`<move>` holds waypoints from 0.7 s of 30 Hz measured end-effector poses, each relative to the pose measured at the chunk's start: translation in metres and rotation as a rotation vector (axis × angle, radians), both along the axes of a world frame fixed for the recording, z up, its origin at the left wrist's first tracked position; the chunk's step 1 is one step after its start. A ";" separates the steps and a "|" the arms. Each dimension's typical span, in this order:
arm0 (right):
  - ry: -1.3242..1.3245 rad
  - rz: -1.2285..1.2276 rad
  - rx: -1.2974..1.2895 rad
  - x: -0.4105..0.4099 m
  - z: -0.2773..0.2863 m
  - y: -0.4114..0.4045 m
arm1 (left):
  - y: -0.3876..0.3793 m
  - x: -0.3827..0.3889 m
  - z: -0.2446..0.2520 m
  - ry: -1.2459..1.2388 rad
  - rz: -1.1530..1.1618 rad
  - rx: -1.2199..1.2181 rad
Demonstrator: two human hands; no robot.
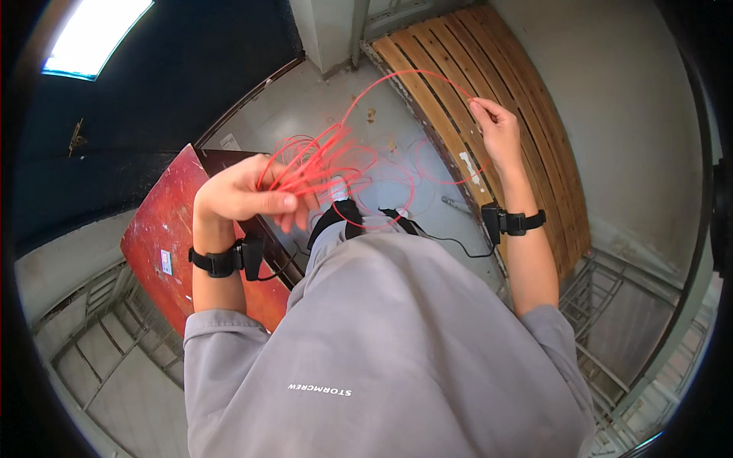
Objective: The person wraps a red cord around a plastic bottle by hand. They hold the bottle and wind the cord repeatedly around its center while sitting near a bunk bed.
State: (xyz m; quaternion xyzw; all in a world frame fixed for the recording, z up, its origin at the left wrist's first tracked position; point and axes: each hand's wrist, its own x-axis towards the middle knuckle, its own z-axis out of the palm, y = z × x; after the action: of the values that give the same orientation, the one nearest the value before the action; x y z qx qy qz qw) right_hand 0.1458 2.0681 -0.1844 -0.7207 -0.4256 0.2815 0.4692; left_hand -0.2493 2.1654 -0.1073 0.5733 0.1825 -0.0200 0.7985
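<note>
A loose bundle of thin red wire (320, 157) fans out in many loops in front of my body. My left hand (249, 189) holds the bundle, with the strands running between thumb and fingers; the loops are partly blurred. Out to the right, my right hand (497, 131) pinches a single strand between thumb and fingertips. That strand arches up from the bundle to my fingers, and another length hangs below the right hand and curves back left. Whether this is insulated wire or plain cord, I cannot tell.
On the left stands a worn red table (166, 229) with a small card-like item (166, 262) on it. A slatted wooden bench or bed (487, 74) extends along the right. Black straps with small devices (252, 257) sit on both forearms, their cables (458, 246) trailing toward my legs.
</note>
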 end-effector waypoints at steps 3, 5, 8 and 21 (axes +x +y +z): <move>-0.219 0.051 -0.142 0.001 -0.004 0.009 | 0.001 0.005 0.004 -0.132 -0.069 -0.054; -0.321 0.082 -0.209 0.000 -0.016 0.017 | 0.002 0.009 0.003 -0.632 0.064 -0.036; -0.463 0.170 -0.330 0.004 -0.050 0.018 | 0.016 0.023 0.000 -0.911 0.185 -0.029; -0.327 0.850 -0.628 -0.045 -0.124 -0.094 | 0.051 0.032 -0.047 -0.667 0.776 -0.053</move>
State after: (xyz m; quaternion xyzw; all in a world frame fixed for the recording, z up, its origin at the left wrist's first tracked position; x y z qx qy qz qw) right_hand 0.1009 1.9740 -0.3080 -0.6251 -0.6418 0.4441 0.0045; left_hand -0.2178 2.2162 -0.1543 0.4181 0.1164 0.4573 0.7763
